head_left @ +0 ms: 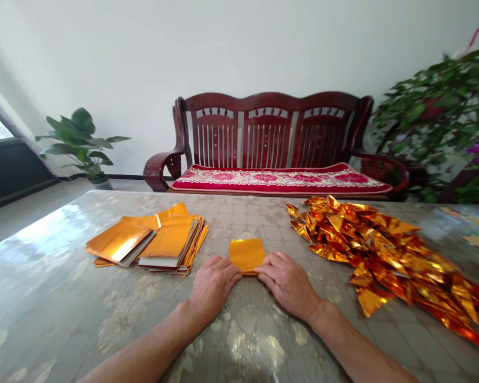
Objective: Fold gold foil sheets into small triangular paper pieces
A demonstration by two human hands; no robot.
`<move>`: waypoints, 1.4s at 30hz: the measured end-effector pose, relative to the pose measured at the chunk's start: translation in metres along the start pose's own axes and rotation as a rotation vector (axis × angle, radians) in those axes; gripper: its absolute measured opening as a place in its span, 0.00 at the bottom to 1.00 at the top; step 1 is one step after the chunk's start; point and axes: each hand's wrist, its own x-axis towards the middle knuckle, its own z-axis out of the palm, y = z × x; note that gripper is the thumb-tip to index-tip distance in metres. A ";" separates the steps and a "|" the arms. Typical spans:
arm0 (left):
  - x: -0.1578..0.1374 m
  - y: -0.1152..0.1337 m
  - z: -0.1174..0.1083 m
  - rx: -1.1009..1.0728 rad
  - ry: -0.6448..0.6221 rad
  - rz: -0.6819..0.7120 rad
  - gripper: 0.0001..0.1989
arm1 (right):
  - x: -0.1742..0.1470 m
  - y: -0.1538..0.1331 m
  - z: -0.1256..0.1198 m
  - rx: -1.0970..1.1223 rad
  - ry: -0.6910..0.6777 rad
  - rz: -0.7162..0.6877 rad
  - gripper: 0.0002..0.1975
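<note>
A sheet of shiny gold foil paper (247, 253) lies on the table between my hands, its near edge folded or rolled a little. My left hand (215, 284) has its closed fingers on the near left corner of the sheet. At the near right corner, my right hand (286, 281) pinches the same edge, thumb toward me. Left of the hands are loose stacks of flat gold foil paper (167, 239), some showing pale undersides. To the right spreads a large heap of folded gold foil pieces (383, 250) with pointed ends.
The table (151, 324) has a glossy, flower-patterned cover. A clear plastic bag (455, 221) lies at its far right. Beyond stands a dark red wooden bench (263, 133) with a red floral cushion (281, 180). Potted plants (82, 141) flank the bench.
</note>
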 end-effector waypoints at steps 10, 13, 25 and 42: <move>0.010 -0.006 -0.001 -0.094 -0.065 -0.249 0.13 | 0.012 0.010 0.009 0.132 -0.055 0.270 0.07; 0.011 -0.008 0.001 -0.095 -0.050 -0.305 0.14 | 0.016 0.007 0.006 0.131 -0.068 0.312 0.08; 0.013 -0.008 -0.001 0.002 -0.045 -0.368 0.17 | 0.019 0.009 0.012 0.081 -0.058 0.396 0.07; 0.013 -0.006 -0.004 0.146 -0.092 -0.351 0.19 | 0.022 0.008 0.010 0.030 -0.102 0.343 0.07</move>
